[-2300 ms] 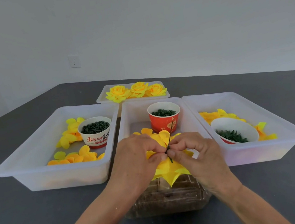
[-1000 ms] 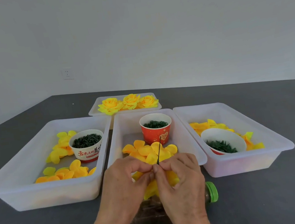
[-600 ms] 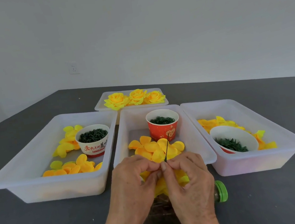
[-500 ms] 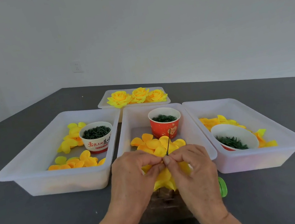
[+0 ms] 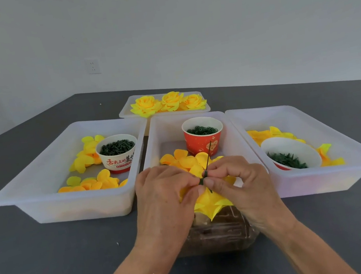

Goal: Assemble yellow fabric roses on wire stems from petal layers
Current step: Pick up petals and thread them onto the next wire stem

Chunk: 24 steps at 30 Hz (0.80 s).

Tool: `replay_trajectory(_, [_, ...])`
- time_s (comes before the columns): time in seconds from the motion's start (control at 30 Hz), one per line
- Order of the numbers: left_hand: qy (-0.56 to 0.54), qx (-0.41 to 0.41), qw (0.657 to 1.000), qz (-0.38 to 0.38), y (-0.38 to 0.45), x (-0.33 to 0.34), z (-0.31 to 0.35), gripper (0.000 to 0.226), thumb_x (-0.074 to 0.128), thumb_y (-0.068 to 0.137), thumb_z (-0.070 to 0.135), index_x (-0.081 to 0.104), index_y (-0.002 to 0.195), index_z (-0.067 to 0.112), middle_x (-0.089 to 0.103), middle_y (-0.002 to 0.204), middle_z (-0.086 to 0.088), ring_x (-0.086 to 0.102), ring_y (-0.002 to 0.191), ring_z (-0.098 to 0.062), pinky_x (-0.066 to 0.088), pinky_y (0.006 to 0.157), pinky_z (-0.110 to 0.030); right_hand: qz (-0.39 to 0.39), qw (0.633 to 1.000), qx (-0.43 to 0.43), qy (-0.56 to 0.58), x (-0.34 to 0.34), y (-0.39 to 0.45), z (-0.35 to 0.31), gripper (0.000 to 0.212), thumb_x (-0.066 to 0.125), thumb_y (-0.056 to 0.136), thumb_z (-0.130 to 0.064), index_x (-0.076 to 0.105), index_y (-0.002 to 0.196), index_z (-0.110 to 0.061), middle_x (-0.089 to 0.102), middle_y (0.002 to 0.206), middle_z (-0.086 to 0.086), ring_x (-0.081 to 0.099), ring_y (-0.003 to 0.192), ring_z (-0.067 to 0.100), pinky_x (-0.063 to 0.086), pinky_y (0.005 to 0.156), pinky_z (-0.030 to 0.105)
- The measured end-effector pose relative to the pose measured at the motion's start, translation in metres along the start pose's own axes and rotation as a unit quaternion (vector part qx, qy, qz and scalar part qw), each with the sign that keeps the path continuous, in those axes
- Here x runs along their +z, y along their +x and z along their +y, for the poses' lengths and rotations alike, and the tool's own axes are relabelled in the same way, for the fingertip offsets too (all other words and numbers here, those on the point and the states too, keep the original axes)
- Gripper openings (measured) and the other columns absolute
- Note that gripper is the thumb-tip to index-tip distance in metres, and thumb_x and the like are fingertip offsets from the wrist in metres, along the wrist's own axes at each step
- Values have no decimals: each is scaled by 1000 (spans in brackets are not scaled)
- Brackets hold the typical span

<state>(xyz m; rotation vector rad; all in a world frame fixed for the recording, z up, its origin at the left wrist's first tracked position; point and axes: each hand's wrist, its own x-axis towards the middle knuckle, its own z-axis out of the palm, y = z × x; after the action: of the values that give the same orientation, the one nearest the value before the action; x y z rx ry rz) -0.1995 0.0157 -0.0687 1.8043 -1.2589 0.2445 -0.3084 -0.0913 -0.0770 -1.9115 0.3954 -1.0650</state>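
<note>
Both hands meet over the front edge of the middle bin (image 5: pixel 223 117). My left hand (image 5: pixel 162 199) grips a stack of yellow petal layers (image 5: pixel 210 204), and its fingertips touch a thin dark green wire stem (image 5: pixel 207 156) that sticks up and away. My right hand (image 5: pixel 239 184) pinches the stem and a small green piece at the petals' centre. Loose orange-yellow petals (image 5: pixel 185 159) lie in the middle bin behind the hands. Three finished yellow roses (image 5: pixel 170 102) sit in a far tray.
A left bin (image 5: pixel 39 166) holds petals and a white cup of green parts (image 5: pixel 116 152). A red cup (image 5: pixel 202 137) stands in the middle bin. The right bin (image 5: pixel 319 177) holds petals and a tilted cup (image 5: pixel 291 156). A clear jar with brown contents (image 5: pixel 218 233) lies under my hands.
The view has shifted with my head. The hands have stayed together on the flower, and the petal stack now spreads lower below the fingers, with the stem still pointing upward.
</note>
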Motion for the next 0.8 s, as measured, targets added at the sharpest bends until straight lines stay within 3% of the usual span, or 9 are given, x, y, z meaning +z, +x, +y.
replay_trajectory(0.1, [9, 37, 999, -7, 2, 3, -5, 7, 77, 69, 23, 72, 72, 20, 68, 77, 10, 62, 85, -15, 45, 84, -47, 10, 999, -31, -18, 2, -2, 7, 4, 72, 70, -31, 69, 72, -29, 67, 86, -18, 58, 92, 4, 45, 82, 17])
replay_trajectory(0.43, [8, 52, 999, -10, 5, 5, -6, 5, 70, 67, 22, 66, 65, 19, 64, 72, 11, 61, 81, -14, 42, 82, -34, 22, 998, -49, -23, 8, -1, 16, 7, 70, 73, -26, 64, 74, -30, 65, 86, -12, 58, 90, 7, 45, 80, 17])
replay_trajectory(0.6, [15, 19, 999, -41, 7, -1, -4, 7, 80, 71, 19, 73, 73, 21, 68, 79, 11, 61, 87, -12, 43, 89, -41, 5, 998, -29, -51, 3, -1, 4, 9, 73, 76, -25, 66, 73, -30, 66, 83, -12, 58, 90, 7, 46, 81, 21])
replay_trajectory(0.7, [-115, -60, 991, -39, 6, -11, -6, 9, 73, 76, 27, 75, 85, 27, 68, 90, 19, 59, 93, 4, 45, 83, -23, -29, 996, 14, -83, -6, 6, -9, 15, 76, 76, -22, 69, 69, -33, 68, 81, -10, 58, 91, 4, 44, 79, 20])
replay_trajectory(0.8, [-169, -100, 980, 43, -3, -22, -8, 11, 64, 83, 29, 68, 83, 39, 67, 88, 27, 57, 89, 13, 41, 69, -2, -37, 991, 41, -121, -10, 10, -18, 10, 76, 76, -25, 70, 71, -30, 68, 87, -9, 57, 95, 5, 44, 83, 23])
